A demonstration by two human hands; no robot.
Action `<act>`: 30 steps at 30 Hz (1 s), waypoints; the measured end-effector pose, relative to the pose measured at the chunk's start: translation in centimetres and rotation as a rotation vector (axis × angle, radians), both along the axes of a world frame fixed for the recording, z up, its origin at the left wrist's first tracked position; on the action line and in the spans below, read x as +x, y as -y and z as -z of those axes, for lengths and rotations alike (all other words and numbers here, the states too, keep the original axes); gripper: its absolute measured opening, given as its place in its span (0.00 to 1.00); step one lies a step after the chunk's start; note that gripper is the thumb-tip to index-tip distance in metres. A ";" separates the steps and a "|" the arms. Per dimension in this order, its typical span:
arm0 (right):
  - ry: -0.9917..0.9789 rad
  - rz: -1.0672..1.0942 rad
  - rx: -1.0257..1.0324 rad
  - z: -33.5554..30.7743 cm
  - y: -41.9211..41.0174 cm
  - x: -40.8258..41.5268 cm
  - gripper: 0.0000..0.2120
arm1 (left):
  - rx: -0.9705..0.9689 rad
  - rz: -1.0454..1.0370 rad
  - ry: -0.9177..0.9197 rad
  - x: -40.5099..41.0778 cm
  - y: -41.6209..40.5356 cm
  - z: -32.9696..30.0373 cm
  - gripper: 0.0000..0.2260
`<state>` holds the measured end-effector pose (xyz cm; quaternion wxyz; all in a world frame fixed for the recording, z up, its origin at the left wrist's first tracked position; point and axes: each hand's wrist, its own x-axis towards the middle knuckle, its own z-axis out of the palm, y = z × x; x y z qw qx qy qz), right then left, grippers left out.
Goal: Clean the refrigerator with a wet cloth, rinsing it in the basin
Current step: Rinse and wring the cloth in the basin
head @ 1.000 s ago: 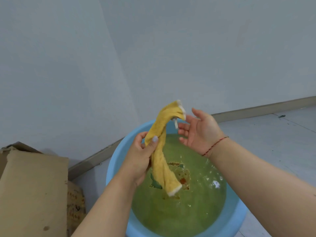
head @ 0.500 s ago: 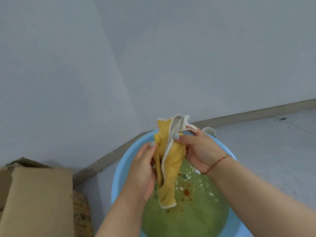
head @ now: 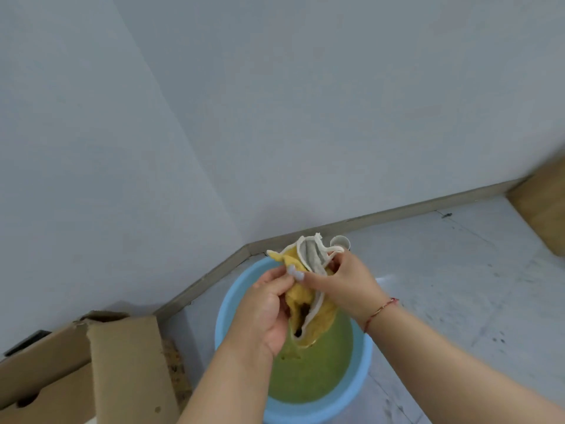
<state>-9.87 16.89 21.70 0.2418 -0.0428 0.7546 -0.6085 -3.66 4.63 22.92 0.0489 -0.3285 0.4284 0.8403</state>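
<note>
- My left hand [head: 269, 304] and right hand [head: 342, 281] both pinched the yellow cloth [head: 312, 304], bunched between them.
- I held the cloth above the blue basin [head: 360, 381], over its green water [head: 308, 377].

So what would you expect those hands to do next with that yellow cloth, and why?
Probably spread it open. Both the left hand and right hand grip the bunched yellow cloth above the blue basin of greenish water, already teasing its white-edged folds apart.

Right hand [head: 345, 281] now grips the cloth [head: 308, 298] (once twisted), both hands spreading it open
</note>
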 end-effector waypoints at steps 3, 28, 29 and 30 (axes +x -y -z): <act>0.035 0.073 0.064 -4.7 -3.8 -0.7 0.10 | -0.113 0.001 -0.011 0.2 -2.0 -5.6 0.04; 0.252 0.649 -0.815 -35.1 -27.8 4.6 0.09 | -0.147 0.672 -0.411 -3.1 -22.2 -39.3 0.19; 0.230 0.689 -0.836 -35.3 -27.2 6.0 0.14 | -0.205 0.695 -0.420 -3.2 -22.9 -40.2 0.18; 0.243 0.717 -0.892 -35.5 -26.6 7.1 0.17 | -0.311 0.713 -0.435 -3.1 -23.4 -40.8 0.15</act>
